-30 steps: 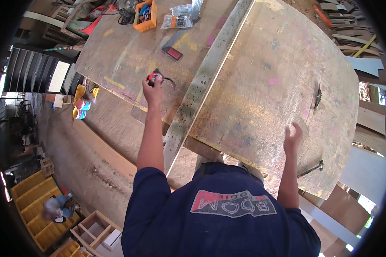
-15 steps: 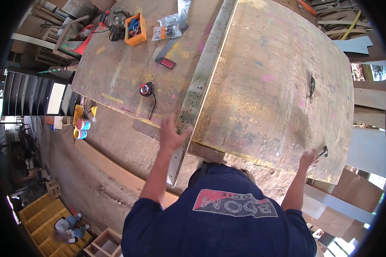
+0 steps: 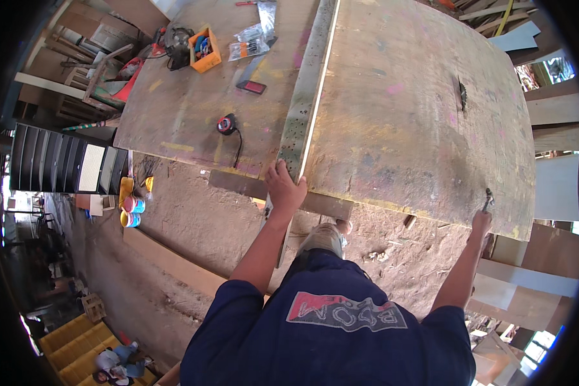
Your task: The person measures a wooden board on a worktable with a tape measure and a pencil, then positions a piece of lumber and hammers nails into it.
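Observation:
A long narrow board [image 3: 294, 122], grey-green with small holes and a pale edge, lies across the wooden work table [image 3: 392, 128] and juts past its near edge. My left hand [image 3: 285, 188] is closed over this board near the table's front edge, thumb on the right side and fingers on top. At the table's near right corner my right hand [image 3: 482, 222] is wrapped round the handle of a hammer [image 3: 489, 193], its dark head pointing away from me. A red and black tape measure [image 3: 226, 124] with a dark cord sits left of the board.
A saw blade [image 3: 462, 95] sticks up through the table on the right. Toward the far left are an orange bin [image 3: 204, 58] of tools, a power tool [image 3: 177, 40] and plastic bags [image 3: 249, 46]. Paint buckets [image 3: 130, 219] stand on the floor; another person [image 3: 117, 363] is low left.
My left hand has come down onto the board and gripped it. The right hand, open beside the hammer before, now holds its handle. The view has shifted slightly.

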The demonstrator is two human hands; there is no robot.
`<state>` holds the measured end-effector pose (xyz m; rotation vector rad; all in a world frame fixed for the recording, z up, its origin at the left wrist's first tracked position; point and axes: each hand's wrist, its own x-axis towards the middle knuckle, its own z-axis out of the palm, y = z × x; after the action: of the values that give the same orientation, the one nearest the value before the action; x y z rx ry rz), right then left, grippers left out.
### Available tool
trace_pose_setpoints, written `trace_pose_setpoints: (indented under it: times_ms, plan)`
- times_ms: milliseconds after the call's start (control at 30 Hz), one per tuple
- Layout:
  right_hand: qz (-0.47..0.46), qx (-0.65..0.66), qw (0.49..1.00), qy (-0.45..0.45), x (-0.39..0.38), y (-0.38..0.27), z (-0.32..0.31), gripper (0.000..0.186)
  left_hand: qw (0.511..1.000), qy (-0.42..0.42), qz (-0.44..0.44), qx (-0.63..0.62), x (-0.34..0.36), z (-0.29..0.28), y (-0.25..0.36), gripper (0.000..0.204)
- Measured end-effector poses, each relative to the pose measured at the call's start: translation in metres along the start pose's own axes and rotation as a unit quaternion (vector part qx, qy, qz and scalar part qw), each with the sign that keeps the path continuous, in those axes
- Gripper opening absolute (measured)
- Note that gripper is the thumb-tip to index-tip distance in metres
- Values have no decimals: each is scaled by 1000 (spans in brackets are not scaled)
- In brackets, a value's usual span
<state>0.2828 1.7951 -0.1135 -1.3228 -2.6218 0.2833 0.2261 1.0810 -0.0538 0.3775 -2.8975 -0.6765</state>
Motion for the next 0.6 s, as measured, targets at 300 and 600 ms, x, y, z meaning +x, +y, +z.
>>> trace_pose_setpoints:
  times_ms: [300, 600]
  plan:
    - [-142, 240, 898, -341, -281, -224, -101, 39, 999, 1, -50, -12, 19, 4, 9, 97]
    - [-380, 306, 805, -337, -386, -346, -90, 38, 999, -16, -50, -10, 19, -3, 13, 97]
